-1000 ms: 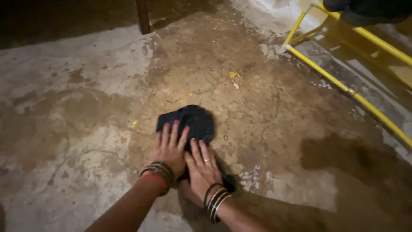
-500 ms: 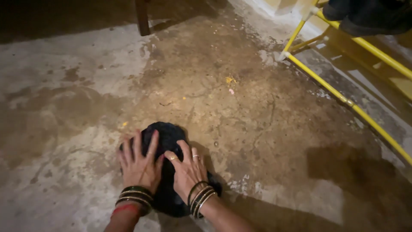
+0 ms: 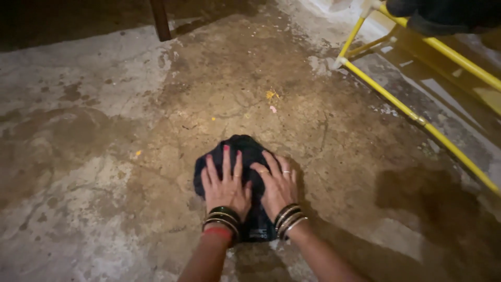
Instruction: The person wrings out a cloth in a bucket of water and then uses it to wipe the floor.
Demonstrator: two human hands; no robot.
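Note:
A dark, crumpled cloth (image 3: 241,148) lies flat on the stained, damp concrete floor (image 3: 104,130). My left hand (image 3: 225,183) presses down on it with fingers spread, bangles at the wrist. My right hand (image 3: 277,184) lies beside it, also palm down on the cloth with fingers apart, rings on two fingers. The near part of the cloth shows between my wrists.
A yellow metal frame (image 3: 412,117) runs along the right side, with something dark resting on it at the top right (image 3: 443,13). A dark wooden leg (image 3: 159,20) stands at the top. Small yellow and pink crumbs (image 3: 271,96) lie beyond the cloth. A dark wet patch (image 3: 433,198) is at right.
Both hands slid the cloth back toward me and left, then pushed it to the right and forward again, staying flat on it.

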